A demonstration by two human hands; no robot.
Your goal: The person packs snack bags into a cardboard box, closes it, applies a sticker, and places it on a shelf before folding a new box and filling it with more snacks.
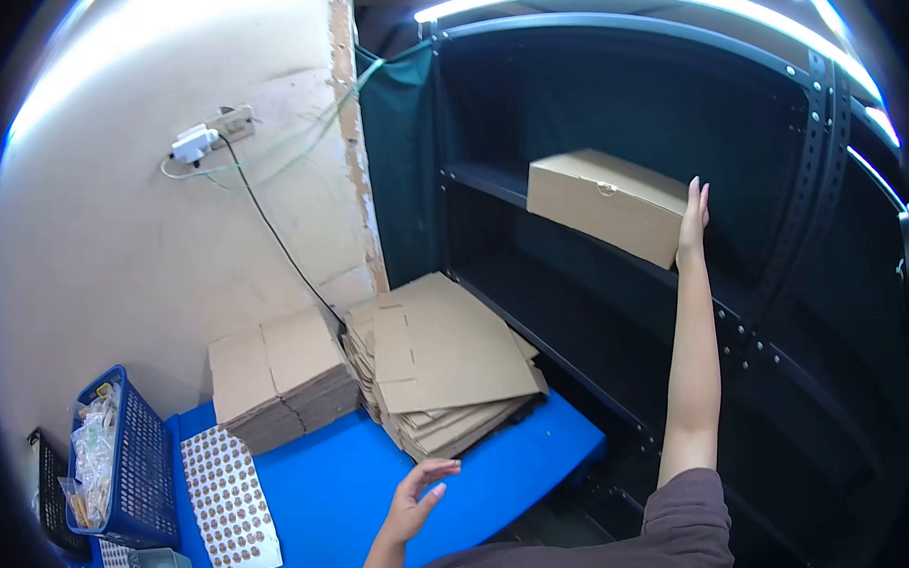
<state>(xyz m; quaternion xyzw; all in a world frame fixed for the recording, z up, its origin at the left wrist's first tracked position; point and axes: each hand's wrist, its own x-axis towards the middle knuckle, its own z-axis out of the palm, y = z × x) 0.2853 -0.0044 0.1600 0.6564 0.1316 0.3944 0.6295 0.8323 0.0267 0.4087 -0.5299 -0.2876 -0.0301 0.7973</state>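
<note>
A closed brown cardboard box (607, 204) sits at the middle level of the dark metal shelf, with a small tab slot on its front upper edge. My right hand (693, 221) rests flat against the box's right end, its fingers stretched upward. The box hides part of the shelf beneath it. Lower down, my left hand (422, 497) hovers over the blue table, fingers loosely curved and apart from the thumb, with nothing in it. Closest to that hand is a pile of flat cardboard sheets (457, 349).
A stack of folded cardboard (277, 365) stands by the wall. A sticker sheet (232, 502) lies on the blue table (362, 488). At left is a blue basket (141, 485) of plastic packets. The metal shelf's edge (589, 399) runs along the right. A black cable (278, 240) hangs from the wall socket.
</note>
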